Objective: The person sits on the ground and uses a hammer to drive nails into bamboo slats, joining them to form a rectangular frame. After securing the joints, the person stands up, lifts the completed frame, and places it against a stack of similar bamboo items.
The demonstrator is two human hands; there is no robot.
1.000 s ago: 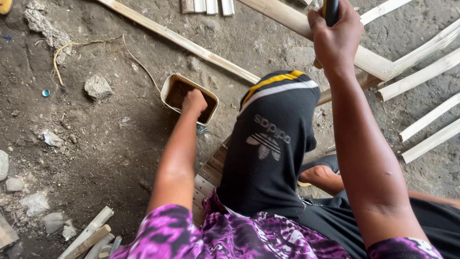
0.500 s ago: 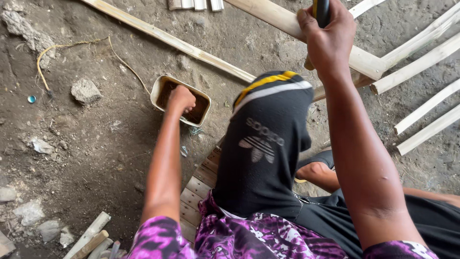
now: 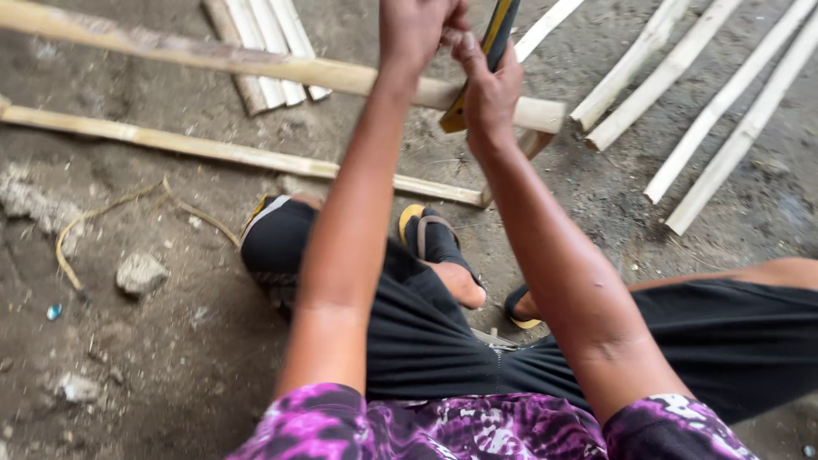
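Stone: far to our left a pale stone (image 3: pixel 140 273) lies on the dirt, with a dry curled vine (image 3: pixel 111 209) beside it.
Long pole: a thick bamboo pole (image 3: pixel 213 58) runs from the left edge across to our hands; a thinner split strip (image 3: pixel 213 150) lies nearer us, roughly alongside it.
Left hand: our left hand (image 3: pixel 419 30) sits at the top of the view, closed like a fist just above the pole's right end; what it pinches we cannot tell.
Tool: a dark tool with a yellow edge (image 3: pixel 486 60) slants down onto the pole near its cut end.
Right hand: our right hand (image 3: pixel 490 89) is wrapped tight round that tool, fingers closed on it.
Feet: a sandalled foot (image 3: pixel 439 251) rests below the hands, close to the pole.
Slats: pale bamboo slats (image 3: pixel 707 111) fan out on the right.
Risk: we judge the tool could skid off the round pole towards the left fingers, which sit very near it, or drop towards the foot; the pole, lying loose, could also roll.
Surface and place: bare packed earth (image 3: pixel 153 366), dusty and littered with rubble; no walls show.
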